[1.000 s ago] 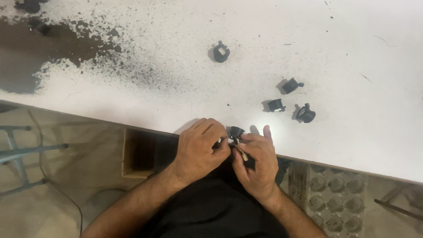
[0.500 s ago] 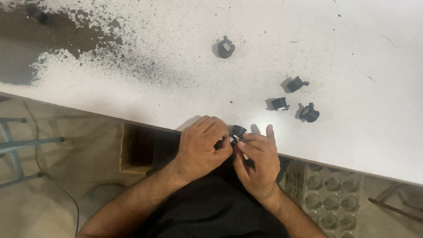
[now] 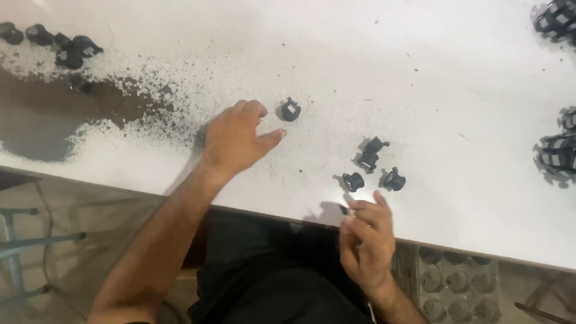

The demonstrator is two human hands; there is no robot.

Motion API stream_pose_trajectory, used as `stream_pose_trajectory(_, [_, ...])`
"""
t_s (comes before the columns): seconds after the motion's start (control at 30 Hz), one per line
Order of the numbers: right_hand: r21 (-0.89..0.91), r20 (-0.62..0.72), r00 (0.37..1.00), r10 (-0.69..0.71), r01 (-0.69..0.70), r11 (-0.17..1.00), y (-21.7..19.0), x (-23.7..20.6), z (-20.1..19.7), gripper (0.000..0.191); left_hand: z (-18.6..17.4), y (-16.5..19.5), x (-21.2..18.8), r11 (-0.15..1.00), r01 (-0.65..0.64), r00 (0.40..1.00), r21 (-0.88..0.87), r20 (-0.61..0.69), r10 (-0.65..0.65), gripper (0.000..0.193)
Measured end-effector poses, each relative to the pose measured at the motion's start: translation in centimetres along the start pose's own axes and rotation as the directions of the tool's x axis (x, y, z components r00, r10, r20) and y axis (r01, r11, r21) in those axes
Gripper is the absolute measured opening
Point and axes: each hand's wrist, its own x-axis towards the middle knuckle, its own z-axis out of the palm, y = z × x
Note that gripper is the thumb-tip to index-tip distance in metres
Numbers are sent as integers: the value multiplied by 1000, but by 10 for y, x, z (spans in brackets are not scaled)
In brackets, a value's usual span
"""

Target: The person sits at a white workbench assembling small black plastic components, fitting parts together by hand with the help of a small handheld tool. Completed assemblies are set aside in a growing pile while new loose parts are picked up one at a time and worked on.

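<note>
My left hand (image 3: 237, 139) is stretched out over the white table (image 3: 372, 66), fingers apart, its tips just short of a small black plastic part (image 3: 290, 110) lying alone. My right hand (image 3: 367, 243) stays at the table's near edge, fingers pinched on a small dark piece (image 3: 346, 210) that is mostly hidden. Between the two hands, three more small black parts (image 3: 373, 165) lie in a loose group on the table.
A dark worn patch (image 3: 54, 120) spreads over the table's left side, with several black parts (image 3: 57, 45) at the far left corner. Black-and-white ribbed items (image 3: 558, 153) sit at the right edge. A grey moulded tray (image 3: 456, 288) lies below the table edge. My lap is under the table front.
The hands were together at the table edge working one small part. Now the left hand has let go and reached forward toward the lone black part; the right hand stayed near the edge.
</note>
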Motion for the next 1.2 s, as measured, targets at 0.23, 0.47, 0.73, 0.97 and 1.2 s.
stream_pose_trajectory(0.23, [-158, 223, 967, 125, -91, 983, -10, 8, 11, 30, -5, 42, 46, 999, -6, 996, 33, 87, 3, 41])
stream_pose_trajectory(0.47, [-268, 182, 961, 210, -157, 951, -17, 20, 11, 39, 21, 53, -46, 986, -164, 979, -41, 114, 168, 31])
stream_pose_trajectory(0.73, [-393, 255, 934, 252, -138, 909, -18, 20, 23, 46, 50, 40, -91, 878, -437, 883, -195, -282, 376, 40])
stream_pose_trajectory(0.97, [-364, 232, 937, 261, -165, 917, -14, 21, 25, 44, 59, 28, -100, 861, -490, 803, -137, -455, 384, 62])
stream_pose_trajectory(1.2, [-359, 233, 939, 254, -160, 919, -13, 19, 27, 41, 63, 27, -108, 843, -509, 841, -172, -305, 446, 41])
